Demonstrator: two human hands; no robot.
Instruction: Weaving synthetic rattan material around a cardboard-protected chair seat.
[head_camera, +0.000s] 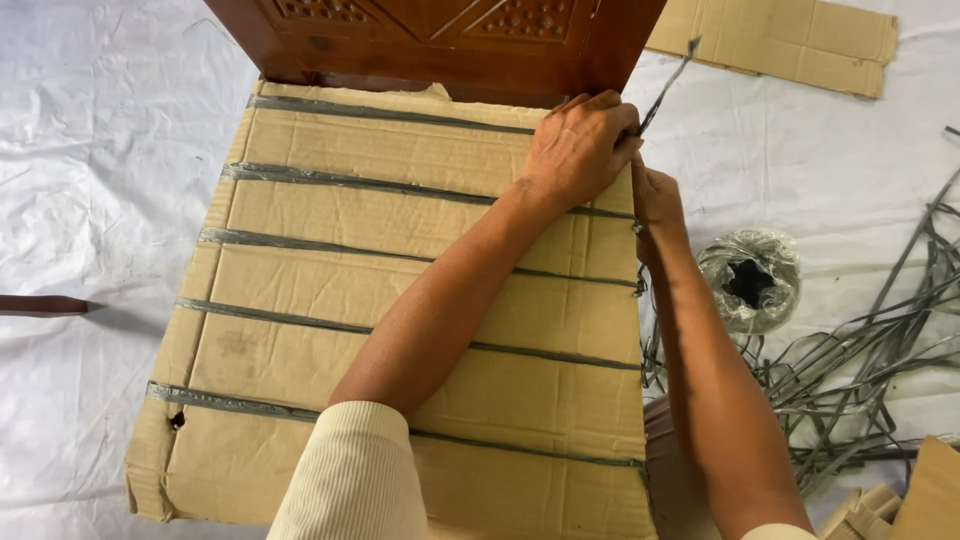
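Fingers (612, 118) of my left hand (575, 150) are clenched on a grey strap (668, 82) at the far right corner of the cardboard-wrapped seat (400, 300), my forearm lying across the seat. My right hand (655, 200) sits just below it at the seat's right edge; I cannot tell what its fingers grip, since they curl out of sight. Grey bands (330, 180) run across the cardboard, side to side. Right of the seat, on the white sheet (100, 200), I see a plastic-wrapped roll (750, 280) and a tangle of loose straps (870, 370). Beyond the seat rises the carved wooden back (440, 40), with a flat cardboard piece (780, 40) farther right.
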